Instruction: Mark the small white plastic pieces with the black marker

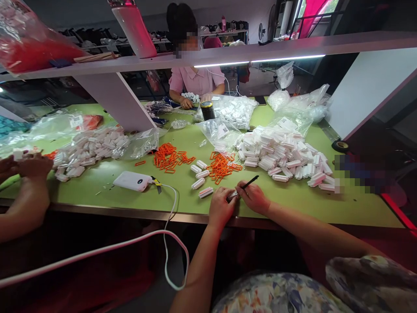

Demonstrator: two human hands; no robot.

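Observation:
My left hand (220, 208) is closed on a small white ribbed connector (232, 195) near the front edge of the green table (293, 200). My right hand (253, 197) pinches a thin black tool (250, 182) whose lower end meets the connector. Just beyond my hands lie a heap of orange clips (221, 166) and three finished white pieces (200, 174). A large pile of white connectors (283, 156) sits to the right.
A white power bank (133, 180) with a white cable (169, 243) lies to the left. A second orange heap (167, 156) and bagged white parts (94, 148) lie further left. Another person's hands (24, 165) work at far left; a person in pink (197, 80) sits opposite. A shelf (228, 54) spans overhead.

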